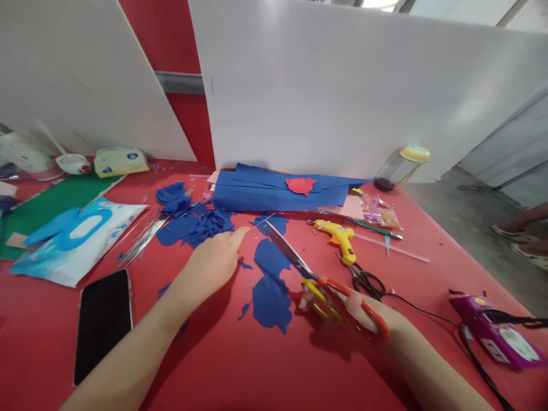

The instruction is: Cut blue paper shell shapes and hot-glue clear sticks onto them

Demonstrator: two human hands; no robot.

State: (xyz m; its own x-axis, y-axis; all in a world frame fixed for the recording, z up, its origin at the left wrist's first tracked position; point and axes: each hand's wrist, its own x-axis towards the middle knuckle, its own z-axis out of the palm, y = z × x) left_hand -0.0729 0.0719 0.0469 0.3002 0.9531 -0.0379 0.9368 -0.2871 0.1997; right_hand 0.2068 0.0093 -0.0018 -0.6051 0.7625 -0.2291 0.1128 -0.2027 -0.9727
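My right hand (357, 308) grips a pair of scissors (295, 257) with an orange-red handle, and their blades point up and left. A yellow part shows beside its fingers; I cannot tell if it belongs to the scissors. My left hand (216, 257) is closed, its fingers curled under, left of the blade tips. What it holds, if anything, is hidden. Cut blue pieces (270, 299) lie on the red table between my hands. Just beyond my left hand is a pile of blue cutouts (209, 222), close to thin metal wires (148, 240).
Folded blue sheets (252, 194) with a red cutout (301, 185) lie at the back. On the right are a yellow glue gun (340, 234), black-handled scissors (368, 282), a purple corded box (499, 331) and a bottle (402, 165). A phone (105, 319) and wipes pack (81, 240) lie left.
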